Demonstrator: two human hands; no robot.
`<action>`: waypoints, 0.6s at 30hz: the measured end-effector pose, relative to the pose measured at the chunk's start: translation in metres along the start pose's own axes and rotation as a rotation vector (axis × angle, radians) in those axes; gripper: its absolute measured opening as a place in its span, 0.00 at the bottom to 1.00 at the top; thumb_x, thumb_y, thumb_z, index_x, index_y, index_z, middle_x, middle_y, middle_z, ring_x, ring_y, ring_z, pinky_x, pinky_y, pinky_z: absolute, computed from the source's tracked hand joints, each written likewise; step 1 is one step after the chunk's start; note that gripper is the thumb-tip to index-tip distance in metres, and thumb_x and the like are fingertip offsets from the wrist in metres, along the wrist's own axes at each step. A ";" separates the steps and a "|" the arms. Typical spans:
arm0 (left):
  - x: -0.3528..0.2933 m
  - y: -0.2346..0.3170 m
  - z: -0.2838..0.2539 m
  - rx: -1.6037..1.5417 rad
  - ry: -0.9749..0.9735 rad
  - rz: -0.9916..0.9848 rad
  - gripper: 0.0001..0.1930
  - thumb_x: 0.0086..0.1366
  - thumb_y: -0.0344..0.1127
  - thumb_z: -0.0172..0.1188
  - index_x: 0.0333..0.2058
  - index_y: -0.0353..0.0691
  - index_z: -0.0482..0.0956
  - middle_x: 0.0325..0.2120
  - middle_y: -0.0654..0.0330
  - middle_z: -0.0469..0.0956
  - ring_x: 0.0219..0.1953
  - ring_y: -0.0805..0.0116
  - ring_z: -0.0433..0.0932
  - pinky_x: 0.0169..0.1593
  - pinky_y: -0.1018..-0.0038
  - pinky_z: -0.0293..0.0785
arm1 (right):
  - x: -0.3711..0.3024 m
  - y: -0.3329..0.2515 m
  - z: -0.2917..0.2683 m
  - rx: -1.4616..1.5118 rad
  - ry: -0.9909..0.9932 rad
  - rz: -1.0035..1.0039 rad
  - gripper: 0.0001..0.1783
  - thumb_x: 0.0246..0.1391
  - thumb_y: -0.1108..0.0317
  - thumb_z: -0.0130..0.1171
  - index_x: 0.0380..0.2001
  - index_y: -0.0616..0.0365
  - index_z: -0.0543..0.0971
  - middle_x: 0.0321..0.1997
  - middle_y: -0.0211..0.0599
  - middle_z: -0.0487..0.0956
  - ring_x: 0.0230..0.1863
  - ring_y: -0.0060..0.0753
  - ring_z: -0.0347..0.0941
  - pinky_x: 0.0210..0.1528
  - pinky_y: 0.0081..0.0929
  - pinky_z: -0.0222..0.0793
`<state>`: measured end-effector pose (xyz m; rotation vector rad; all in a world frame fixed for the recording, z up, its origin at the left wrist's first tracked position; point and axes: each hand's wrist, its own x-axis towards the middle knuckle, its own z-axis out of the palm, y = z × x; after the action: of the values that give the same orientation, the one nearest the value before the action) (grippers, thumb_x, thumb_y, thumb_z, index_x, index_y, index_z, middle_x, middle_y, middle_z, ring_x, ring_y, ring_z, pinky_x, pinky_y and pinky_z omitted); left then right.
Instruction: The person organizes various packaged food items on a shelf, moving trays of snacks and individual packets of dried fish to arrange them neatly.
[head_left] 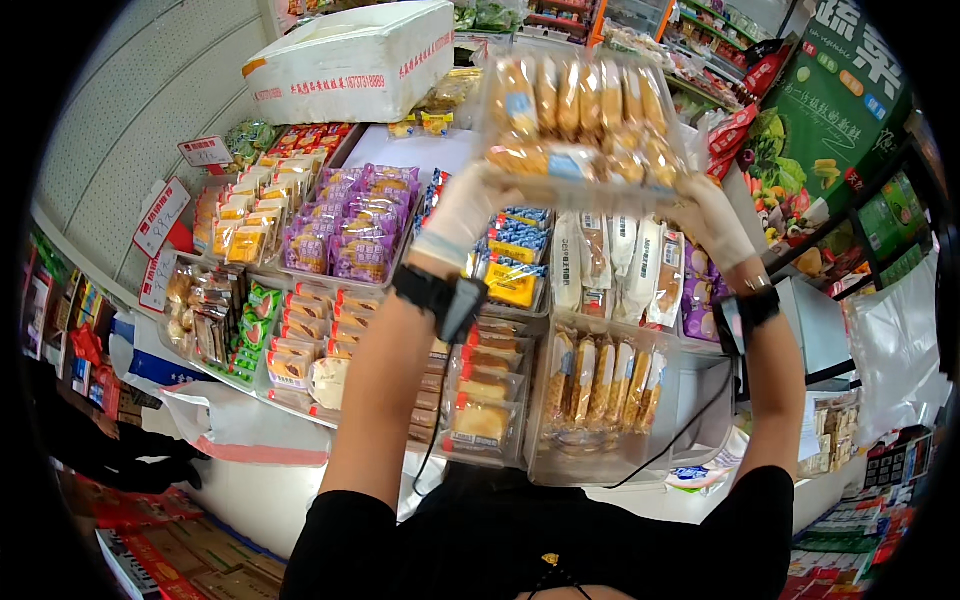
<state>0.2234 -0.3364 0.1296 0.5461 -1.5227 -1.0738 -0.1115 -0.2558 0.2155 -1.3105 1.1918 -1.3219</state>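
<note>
My gloved left hand [464,212] and gloved right hand [718,218] grip the near corners of a clear plastic tray [582,190], held raised over the display. Inside it, wrapped long bread rolls [588,95] stand in a row, with more lying across the front. Below the raised tray are white-wrapped bread packs [622,262] and blue-wrapped snacks [518,240]. Nearer me, another clear bin holds wrapped bread sticks [603,385], and wrapped sliced cakes [482,405] sit left of it. My fingers are partly hidden by the tray.
A white foam box [350,65] stands at the far left of the display. Purple-wrapped snacks [350,225] and a green-wrapped pile [255,330] fill bins to the left. Price signs [160,215] line the left edge. A black-framed rack [880,240] is at the right. Someone in dark clothes [110,430] is at the left.
</note>
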 end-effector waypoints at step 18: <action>0.097 -0.222 -0.186 0.377 -0.205 -0.212 0.15 0.61 0.31 0.50 0.46 0.31 0.67 0.38 0.46 0.74 0.43 0.50 0.75 0.50 0.61 0.73 | 0.183 0.221 0.117 0.349 0.197 0.170 0.08 0.52 0.69 0.54 0.29 0.58 0.65 0.29 0.31 0.69 0.31 0.26 0.70 0.39 0.29 0.74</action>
<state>0.3266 -0.5824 -0.0195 0.8953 -1.8973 -1.0304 -0.0079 -0.4712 0.0175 -0.8281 1.1145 -1.4795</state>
